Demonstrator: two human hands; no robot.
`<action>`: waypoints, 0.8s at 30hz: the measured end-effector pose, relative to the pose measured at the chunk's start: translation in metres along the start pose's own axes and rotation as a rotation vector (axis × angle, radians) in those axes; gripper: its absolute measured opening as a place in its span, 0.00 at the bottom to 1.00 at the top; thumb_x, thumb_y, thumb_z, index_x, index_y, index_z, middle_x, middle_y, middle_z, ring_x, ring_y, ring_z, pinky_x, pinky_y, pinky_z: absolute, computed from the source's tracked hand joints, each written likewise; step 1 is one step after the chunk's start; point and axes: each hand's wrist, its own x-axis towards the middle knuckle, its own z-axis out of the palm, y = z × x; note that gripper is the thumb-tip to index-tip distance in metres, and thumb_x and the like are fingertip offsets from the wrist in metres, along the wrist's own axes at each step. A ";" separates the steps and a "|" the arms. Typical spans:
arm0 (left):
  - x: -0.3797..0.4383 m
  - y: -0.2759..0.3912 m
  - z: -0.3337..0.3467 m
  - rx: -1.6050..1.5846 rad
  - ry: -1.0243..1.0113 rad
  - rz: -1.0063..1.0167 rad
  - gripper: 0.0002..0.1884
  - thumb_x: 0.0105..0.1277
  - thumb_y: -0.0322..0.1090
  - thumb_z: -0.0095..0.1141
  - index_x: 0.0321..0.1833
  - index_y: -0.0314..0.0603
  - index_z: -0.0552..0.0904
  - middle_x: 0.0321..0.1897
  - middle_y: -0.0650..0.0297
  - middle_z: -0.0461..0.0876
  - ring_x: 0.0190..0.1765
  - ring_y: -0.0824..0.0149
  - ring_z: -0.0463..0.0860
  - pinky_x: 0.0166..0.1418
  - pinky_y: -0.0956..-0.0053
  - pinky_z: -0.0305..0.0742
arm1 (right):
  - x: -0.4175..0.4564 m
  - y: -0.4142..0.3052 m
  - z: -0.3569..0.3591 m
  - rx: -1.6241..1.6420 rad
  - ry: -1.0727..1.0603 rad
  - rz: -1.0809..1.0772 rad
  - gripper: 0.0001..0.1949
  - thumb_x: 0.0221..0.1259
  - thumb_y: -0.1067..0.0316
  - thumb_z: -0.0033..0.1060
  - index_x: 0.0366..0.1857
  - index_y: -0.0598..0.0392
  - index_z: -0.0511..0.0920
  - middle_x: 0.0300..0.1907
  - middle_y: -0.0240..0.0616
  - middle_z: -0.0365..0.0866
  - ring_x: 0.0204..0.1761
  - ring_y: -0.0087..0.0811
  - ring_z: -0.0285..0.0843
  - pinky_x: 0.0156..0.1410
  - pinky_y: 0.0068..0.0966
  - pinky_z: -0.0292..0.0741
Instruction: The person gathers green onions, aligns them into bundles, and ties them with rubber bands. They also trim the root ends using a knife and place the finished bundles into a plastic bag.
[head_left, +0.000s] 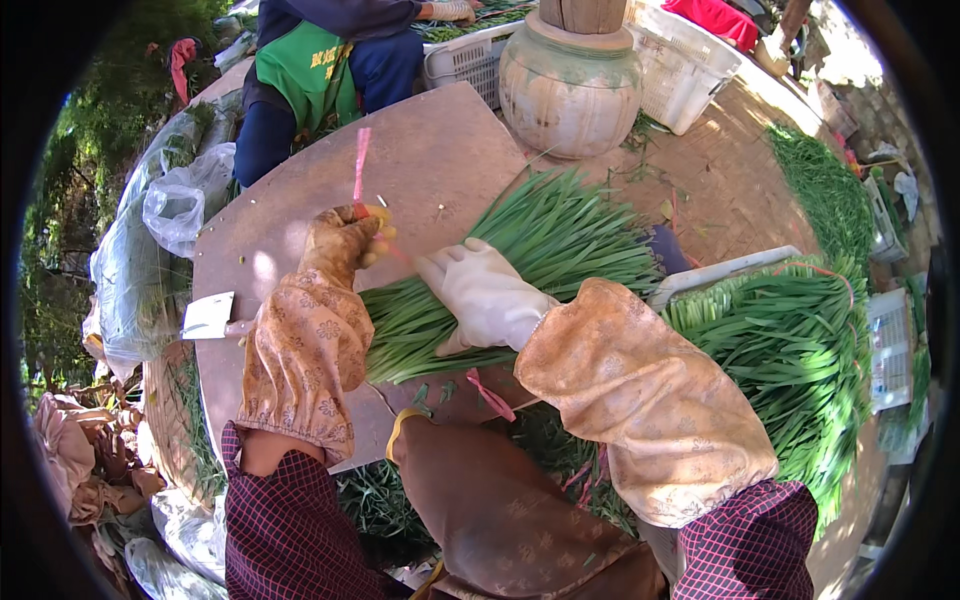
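A bundle of long green leaves, apparently garlic chives, lies across a brown board before me. My right hand, in a whitish glove, spans the bundle with its thumb on the near side and holds it down. To the left, my left hand, in a stained yellowish glove, pinches a pink tie strip. One end of the strip sticks up past the fist; a blurred stretch runs towards my right fingertips. Whether it passes under the bundle is hidden.
A broad-bladed knife lies at the board's left edge. Right of me, a crate holds more chives. Beyond the board stand a large round-bellied stone base under a wooden post and white plastic crates. Another person sits at the far left.
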 end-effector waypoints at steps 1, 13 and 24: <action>-0.009 0.008 0.002 0.046 -0.017 0.023 0.11 0.74 0.30 0.59 0.54 0.32 0.84 0.39 0.53 0.90 0.27 0.72 0.85 0.28 0.81 0.78 | -0.001 0.001 -0.002 -0.011 -0.020 0.018 0.56 0.37 0.38 0.83 0.72 0.63 0.66 0.58 0.42 0.80 0.65 0.41 0.74 0.71 0.38 0.65; -0.162 -0.019 0.069 0.364 0.017 0.380 0.15 0.71 0.22 0.51 0.54 0.39 0.88 0.34 0.60 0.87 0.31 0.71 0.84 0.38 0.74 0.81 | -0.002 0.007 0.005 0.036 0.009 0.016 0.46 0.40 0.42 0.84 0.64 0.57 0.72 0.62 0.41 0.80 0.68 0.39 0.73 0.75 0.38 0.64; -0.157 -0.064 0.073 0.133 0.040 0.362 0.11 0.78 0.27 0.53 0.59 0.36 0.79 0.33 0.64 0.86 0.30 0.74 0.82 0.36 0.79 0.76 | -0.056 -0.003 -0.022 0.098 0.458 -0.115 0.33 0.54 0.58 0.75 0.67 0.49 0.74 0.69 0.44 0.75 0.75 0.45 0.65 0.79 0.44 0.61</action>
